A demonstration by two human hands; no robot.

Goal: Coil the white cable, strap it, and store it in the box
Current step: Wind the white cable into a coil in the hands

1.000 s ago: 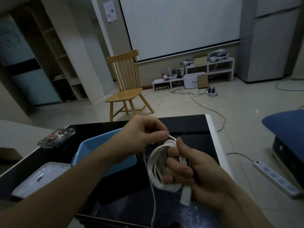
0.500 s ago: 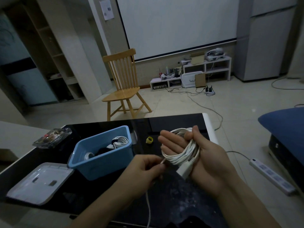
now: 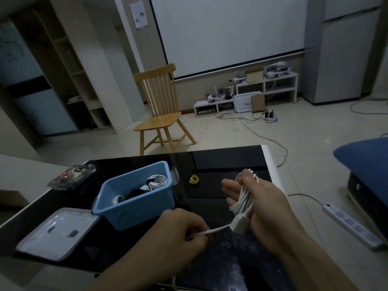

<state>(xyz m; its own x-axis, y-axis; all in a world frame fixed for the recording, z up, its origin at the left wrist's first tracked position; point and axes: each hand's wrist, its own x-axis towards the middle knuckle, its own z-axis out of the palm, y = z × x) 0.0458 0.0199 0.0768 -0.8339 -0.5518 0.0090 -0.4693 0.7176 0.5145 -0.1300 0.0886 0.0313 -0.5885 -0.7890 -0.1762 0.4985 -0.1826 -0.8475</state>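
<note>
A: What's laid out, biggest first?

B: A black table (image 3: 220, 162). On its left part stands a blue box (image 3: 134, 203) with coiled cables already inside, and its lid (image 3: 56, 234) lies flat just beside it, nearer the person. A small yellow strap (image 3: 194, 180) sits on the table between the box and the hands.

A: And the cable?

B: Over the table's right part, in the air. The right hand (image 3: 262, 208) has the coil (image 3: 244, 198) looped around its fingers, thumb pressing the turns, fingers only partly curled. A white plug block (image 3: 239, 224) hangs at the coil's lower end. The left hand (image 3: 184, 232) is closed in a pinch on the loose tail (image 3: 210, 231), stretched taut toward the coil.

A: So which step?

B: Coiling, I'd judge, near its end, though how much tail remains below the left hand I cannot tell.

A: Next?

B: Probably carry the tail round the coil, keeping the thumb clamped so turns don't slip. Strapping and boxing are not yet done.
</note>
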